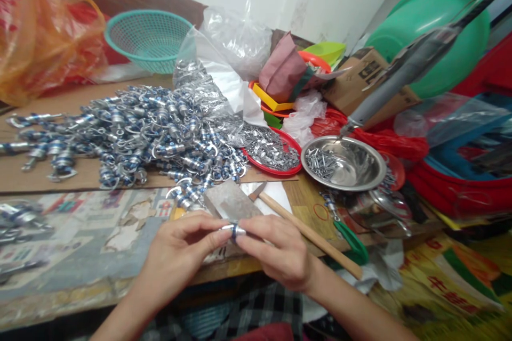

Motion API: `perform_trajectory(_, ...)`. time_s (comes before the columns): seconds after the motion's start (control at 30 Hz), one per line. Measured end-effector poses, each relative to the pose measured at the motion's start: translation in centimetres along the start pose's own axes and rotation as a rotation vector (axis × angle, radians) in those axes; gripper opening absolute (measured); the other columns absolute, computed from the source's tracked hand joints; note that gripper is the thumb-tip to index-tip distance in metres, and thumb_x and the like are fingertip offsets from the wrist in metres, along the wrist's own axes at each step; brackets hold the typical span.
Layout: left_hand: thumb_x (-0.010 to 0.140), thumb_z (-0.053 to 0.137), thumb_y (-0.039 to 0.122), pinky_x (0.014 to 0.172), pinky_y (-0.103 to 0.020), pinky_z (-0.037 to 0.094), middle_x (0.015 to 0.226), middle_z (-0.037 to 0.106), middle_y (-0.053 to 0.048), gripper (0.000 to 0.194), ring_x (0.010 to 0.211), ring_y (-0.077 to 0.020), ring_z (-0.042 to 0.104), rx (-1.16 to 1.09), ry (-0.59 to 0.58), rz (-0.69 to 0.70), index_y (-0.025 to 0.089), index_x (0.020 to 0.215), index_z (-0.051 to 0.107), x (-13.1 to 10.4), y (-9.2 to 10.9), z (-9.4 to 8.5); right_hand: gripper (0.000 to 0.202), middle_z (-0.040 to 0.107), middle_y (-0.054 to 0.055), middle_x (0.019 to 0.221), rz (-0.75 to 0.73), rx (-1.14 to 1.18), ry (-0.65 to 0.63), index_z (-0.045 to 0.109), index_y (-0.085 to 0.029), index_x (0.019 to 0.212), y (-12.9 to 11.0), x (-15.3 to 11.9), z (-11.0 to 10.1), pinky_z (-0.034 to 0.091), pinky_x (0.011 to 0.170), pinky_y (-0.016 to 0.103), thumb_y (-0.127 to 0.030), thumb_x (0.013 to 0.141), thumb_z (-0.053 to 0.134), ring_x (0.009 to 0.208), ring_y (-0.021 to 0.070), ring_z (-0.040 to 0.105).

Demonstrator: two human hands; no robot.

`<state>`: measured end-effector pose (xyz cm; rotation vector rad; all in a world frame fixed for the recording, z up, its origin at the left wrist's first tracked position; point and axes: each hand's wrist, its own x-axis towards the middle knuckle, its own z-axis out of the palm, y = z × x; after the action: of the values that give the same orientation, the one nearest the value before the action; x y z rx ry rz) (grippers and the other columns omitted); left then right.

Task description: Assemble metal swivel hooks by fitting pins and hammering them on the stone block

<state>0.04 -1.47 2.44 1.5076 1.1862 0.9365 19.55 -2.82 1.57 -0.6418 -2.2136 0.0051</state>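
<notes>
Between my two hands, near the table's front edge, is a small silver and blue metal part (234, 230). My left hand (182, 248) pinches its left end between thumb and fingers. The fingers of my right hand (278, 250) close on its right end. Just beyond the part lies a grey metal block (230, 200), partly hidden by my fingers. A hammer (316, 237) with a wooden handle rests to the right of the block, its handle slanting toward the front edge. A large pile of silver and blue metal assemblies (140, 128) covers the cardboard behind my left hand.
A red tray (272, 152) of small metal pieces and a steel bowl (360, 170) with pins stand behind my right hand. A turquoise basket (150, 37) sits at the back left. A grey tool (384, 85) hangs above the bowl. A green-handled item (352, 242) lies right.
</notes>
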Motion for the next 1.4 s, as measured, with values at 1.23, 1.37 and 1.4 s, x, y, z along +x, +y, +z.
perform_trajectory(1.23, 0.063, 0.074, 0.024, 0.056, -0.026, 0.050, 0.070, 0.062, 0.002, 0.072, 0.059, -0.0143, 0.061, -0.547, -0.138, -0.333, 0.019, 0.124, 0.034, 1.4, -1.5, 0.2, 0.029, 0.066, 0.009, 0.098, 0.912, -0.399, -0.345, 0.071, -0.020, 0.092, 15.8, 2.5, -0.9, 0.043, 0.085, 0.032, -0.005, 0.072, 0.056, 0.096, 0.0244, 0.059)
perform_trajectory(1.37, 0.061, 0.075, 0.023, 0.058, -0.027, 0.050, 0.070, 0.062, 0.002, 0.075, 0.061, -0.0149, 0.062, -0.549, -0.131, -0.347, 0.020, 0.124, 0.036, 1.5, -1.4, 0.1, 0.025, 0.063, 0.013, 0.101, 0.939, -0.347, -0.222, 0.069, -0.014, 0.093, 15.7, 2.2, -1.6, 0.041, 0.090, 0.036, -0.006, 0.079, 0.048, 0.101, 0.0251, 0.057)
perform_trajectory(1.4, 0.060, 0.076, 0.023, 0.058, -0.027, 0.050, 0.070, 0.063, 0.002, 0.075, 0.062, -0.0151, 0.062, -0.547, -0.131, -0.350, 0.020, 0.124, 0.036, 1.5, -1.4, 0.1, 0.024, 0.064, 0.013, 0.100, 0.945, -0.319, -0.185, 0.068, -0.014, 0.093, 15.5, 2.3, -1.8, 0.041, 0.090, 0.036, -0.008, 0.081, 0.048, 0.101, 0.0246, 0.057)
